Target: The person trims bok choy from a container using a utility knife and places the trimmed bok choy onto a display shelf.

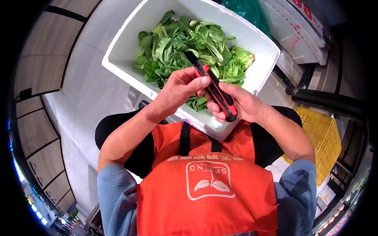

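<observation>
Knife (pixel 221 98) (1) in 2 hands (pixel 179 87) (pixel 247 103)

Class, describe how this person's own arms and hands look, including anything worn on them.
The left hand and right hand are bare, with no glove, ring or watch showing. The forearms are uncovered too. Plain blue-grey sleeves, loose and creased, end near the elbows. No cables or markings show on either arm.
</observation>
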A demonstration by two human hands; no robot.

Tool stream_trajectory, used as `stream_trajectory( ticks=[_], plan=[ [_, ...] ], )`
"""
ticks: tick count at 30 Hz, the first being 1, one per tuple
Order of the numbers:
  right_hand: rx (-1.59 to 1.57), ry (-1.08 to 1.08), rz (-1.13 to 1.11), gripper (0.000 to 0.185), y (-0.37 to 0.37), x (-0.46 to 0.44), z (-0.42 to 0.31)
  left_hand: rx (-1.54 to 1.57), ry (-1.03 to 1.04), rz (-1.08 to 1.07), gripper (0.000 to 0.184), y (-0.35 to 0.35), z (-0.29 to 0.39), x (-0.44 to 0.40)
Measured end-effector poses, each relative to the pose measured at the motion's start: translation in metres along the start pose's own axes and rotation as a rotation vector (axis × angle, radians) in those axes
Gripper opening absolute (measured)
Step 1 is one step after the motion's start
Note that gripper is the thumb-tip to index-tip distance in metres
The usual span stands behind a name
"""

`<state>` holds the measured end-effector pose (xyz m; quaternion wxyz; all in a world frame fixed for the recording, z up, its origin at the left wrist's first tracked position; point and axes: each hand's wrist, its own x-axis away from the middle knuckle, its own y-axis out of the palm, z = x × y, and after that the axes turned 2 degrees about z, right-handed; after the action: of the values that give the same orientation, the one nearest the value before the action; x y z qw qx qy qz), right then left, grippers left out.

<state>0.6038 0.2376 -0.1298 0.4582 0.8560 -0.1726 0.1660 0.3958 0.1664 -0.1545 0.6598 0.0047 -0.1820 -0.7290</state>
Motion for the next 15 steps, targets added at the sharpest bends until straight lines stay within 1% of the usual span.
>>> stream_trajectory(
  ticks=[3,4,5,7,9,11,13,15],
  plan=[
    [-0.101,-0.002,0.064,0.043,-0.011,0.001,-0.010,0.181,-0.061,-0.006,0.031,-0.003,-0.003,-0.005],
    [-0.071,-0.112,0.125,0.041,-0.018,0.002,-0.015,0.112,-0.119,-0.004,0.034,-0.007,0.000,-0.013],
    [-0.055,-0.208,0.166,0.040,-0.023,0.005,-0.027,-0.055,-0.135,0.018,0.035,-0.013,-0.007,-0.027],
    [-0.057,-0.413,0.291,0.037,-0.027,0.012,-0.045,-0.428,0.069,0.076,0.031,-0.023,-0.045,-0.059],
    [-0.115,-0.490,0.360,0.038,-0.037,0.022,-0.054,-0.999,0.186,-0.022,0.027,-0.022,-0.053,-0.099],
    [-0.152,-0.505,0.394,0.036,-0.045,0.033,-0.054,-1.469,0.413,-0.071,0.018,-0.018,-0.084,-0.139],
    [-0.181,-0.499,0.427,0.035,-0.049,0.043,-0.052,-1.741,0.415,-0.163,0.022,-0.023,-0.124,-0.181],
    [-0.174,-0.514,0.466,0.032,-0.051,0.050,-0.050,-1.894,0.150,-0.261,0.027,-0.030,-0.152,-0.205]
  ],
)
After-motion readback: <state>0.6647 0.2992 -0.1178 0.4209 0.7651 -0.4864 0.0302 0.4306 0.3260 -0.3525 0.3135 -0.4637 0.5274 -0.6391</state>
